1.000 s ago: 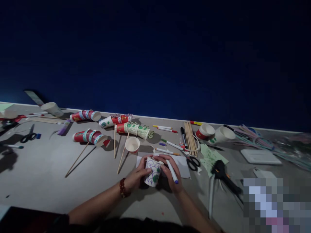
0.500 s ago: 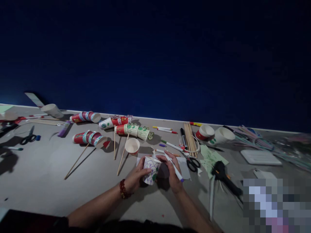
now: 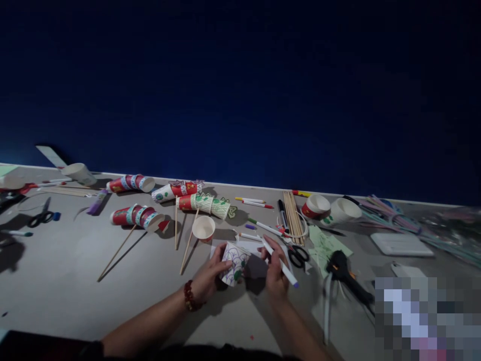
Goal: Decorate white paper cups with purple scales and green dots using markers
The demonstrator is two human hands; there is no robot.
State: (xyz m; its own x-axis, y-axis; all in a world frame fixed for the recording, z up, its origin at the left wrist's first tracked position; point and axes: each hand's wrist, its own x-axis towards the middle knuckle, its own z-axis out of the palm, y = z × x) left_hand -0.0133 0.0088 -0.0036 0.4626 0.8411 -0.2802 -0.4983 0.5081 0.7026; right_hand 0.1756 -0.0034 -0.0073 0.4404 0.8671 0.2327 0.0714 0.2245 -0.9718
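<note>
My left hand (image 3: 209, 278), with a red bead bracelet at the wrist, is closed round a white paper cup (image 3: 233, 262) drawn with purple arcs and green spots. The cup is tilted and held just above the grey table (image 3: 67, 265). My right hand (image 3: 275, 273) sits to the right of the cup, apart from it, and grips a white marker with a purple end (image 3: 282, 265) that points down and right. A white sheet of paper (image 3: 251, 246) lies under both hands.
Behind my hands lie a plain cup (image 3: 203, 228), chains of decorated red cups on wooden sticks (image 3: 137, 215), loose markers (image 3: 255, 202), a skewer bundle (image 3: 292, 216), black scissors (image 3: 298, 255), green paper (image 3: 326, 245) and a black glue gun (image 3: 345, 273). More scissors (image 3: 39, 216) lie at the far left.
My right hand has come off the cup and drawn away to the right with the marker. My left hand has tilted the cup more and kept hold of it.
</note>
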